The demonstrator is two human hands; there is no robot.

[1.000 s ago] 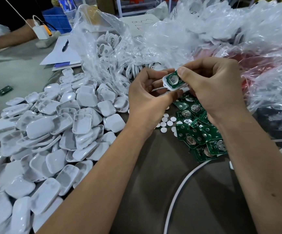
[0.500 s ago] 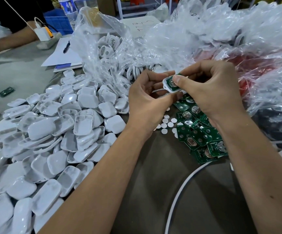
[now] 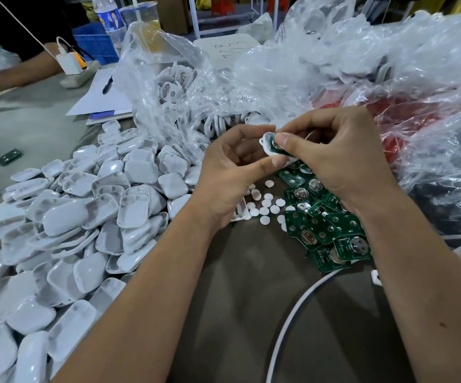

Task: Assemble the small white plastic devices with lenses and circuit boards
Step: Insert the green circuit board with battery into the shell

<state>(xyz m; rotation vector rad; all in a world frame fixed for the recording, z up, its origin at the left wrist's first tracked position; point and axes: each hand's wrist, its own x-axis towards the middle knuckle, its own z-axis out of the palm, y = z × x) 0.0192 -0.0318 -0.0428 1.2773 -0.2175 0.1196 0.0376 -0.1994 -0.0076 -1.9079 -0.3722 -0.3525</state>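
Biggest thing on the table (image 3: 245,313) is the heap of crinkly clear plastic bags (image 3: 334,67) across the back and right, one of them stuffed with white ring-shaped parts (image 3: 174,87). Next is the huge pile of white plastic shells (image 3: 85,217) spilling over the left side, some face up, some face down. A white cable (image 3: 292,313) curves along the tabletop near the bottom right. Then there's the loose stack of green circuit boards (image 3: 326,230) under the right wrist, with a scatter of small white discs (image 3: 265,205) just beside it (lenses I guess, can't really tell).

Above all that, both hands meet on one white device (image 3: 268,146). The left hand (image 3: 232,172) has its fingers curled round the shell, thumb tip against its lower edge. The right hand (image 3: 334,156) pinches the same piece, thumb pressing down on the green board (image 3: 274,145) sitting in it. Off to the far left a lone green board (image 3: 9,156) lies well apart from everything.
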